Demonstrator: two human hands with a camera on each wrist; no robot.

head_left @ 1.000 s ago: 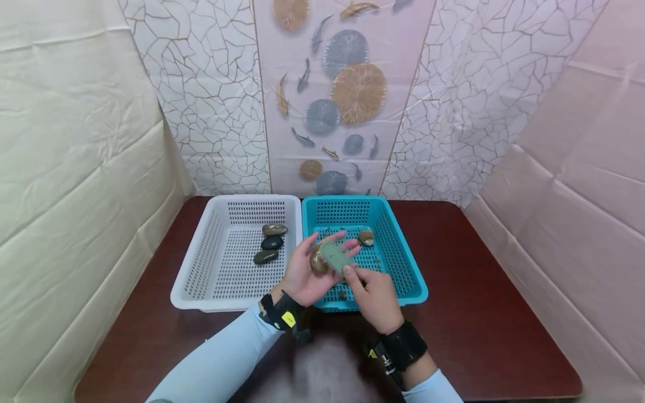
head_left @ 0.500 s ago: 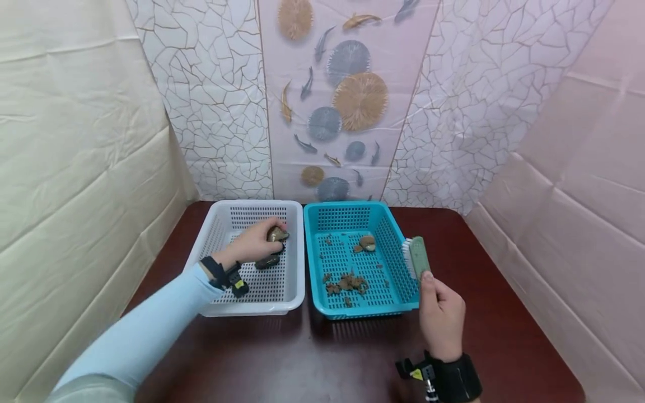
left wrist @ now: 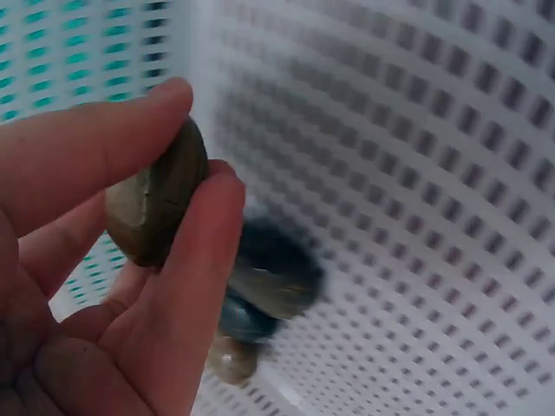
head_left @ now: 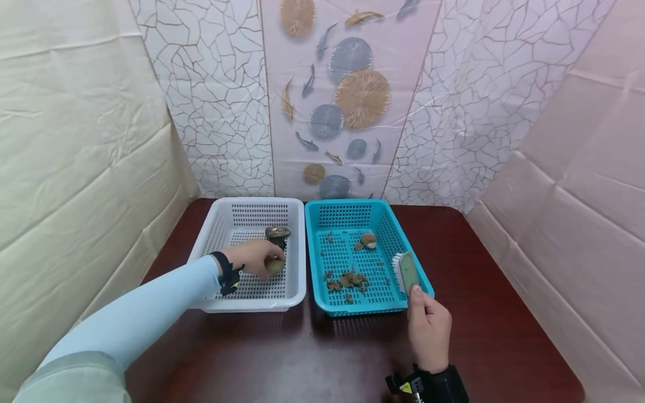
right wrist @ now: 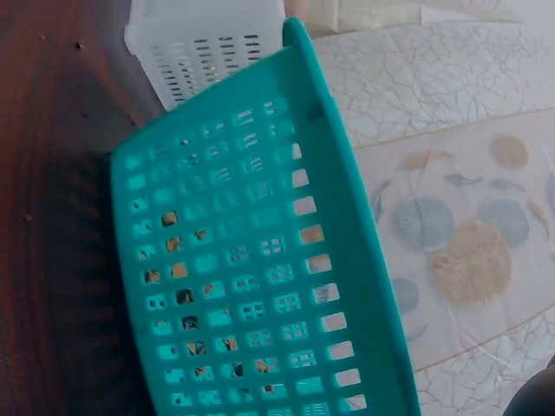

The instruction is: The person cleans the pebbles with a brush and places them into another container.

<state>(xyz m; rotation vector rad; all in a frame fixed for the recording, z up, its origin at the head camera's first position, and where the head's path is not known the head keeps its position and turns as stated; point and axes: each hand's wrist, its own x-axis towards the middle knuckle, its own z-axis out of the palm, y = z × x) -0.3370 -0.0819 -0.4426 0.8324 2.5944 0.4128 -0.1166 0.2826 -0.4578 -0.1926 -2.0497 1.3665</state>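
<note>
My left hand (head_left: 254,257) is over the white basket, pinching a smooth brown stone (left wrist: 156,204) between thumb and fingers. Below it in the left wrist view lie a dark stone (left wrist: 277,273), a bluish-black stone (left wrist: 247,319) and a light brown stone (left wrist: 232,360) on the basket floor. In the head view the far stone (head_left: 277,232) shows beyond the hand, which hides part of the others. My right hand (head_left: 430,333) grips a green scrub brush (head_left: 409,272) with white bristles at the teal basket's near right corner. Neither that hand nor the brush shows clearly in the right wrist view.
The white basket (head_left: 297,285) and the teal basket (head_left: 370,308) stand side by side on a dark red table (head_left: 302,358). Brown dirt clumps (head_left: 353,280) and a muddy stone (head_left: 368,240) lie in the teal one. A patterned cloth wall (head_left: 221,112) rises behind.
A second ago both hands met over the teal basket with stone and brush. The left hand has since moved into the white basket, then nearer; the right hand went right, then slightly back left.
</note>
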